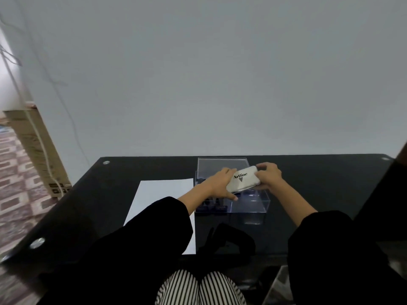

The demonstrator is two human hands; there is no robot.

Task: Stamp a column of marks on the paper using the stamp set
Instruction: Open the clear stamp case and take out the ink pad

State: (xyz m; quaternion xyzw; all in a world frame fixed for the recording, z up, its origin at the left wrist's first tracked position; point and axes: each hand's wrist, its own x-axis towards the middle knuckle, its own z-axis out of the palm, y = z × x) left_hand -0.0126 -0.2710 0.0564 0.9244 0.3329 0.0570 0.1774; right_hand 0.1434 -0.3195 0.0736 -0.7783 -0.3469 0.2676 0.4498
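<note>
Two hands (pixel 220 183) (pixel 269 176) hold flat white ink-pad tin (pixel 243 178) above clear box (pixel 251 203).

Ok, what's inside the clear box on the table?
Dark stamps stand in the left side of the clear box; nothing shows in its near right corner. The white tin, held by the left hand and right hand, covers the middle and back.

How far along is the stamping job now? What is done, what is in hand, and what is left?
Done: the clear box is open, with its lid raised at the back. In hand: the left hand and the right hand hold the white Artline case over the box; it looks closed. Left: the paper shows no marks, so all the stamping remains.
</note>
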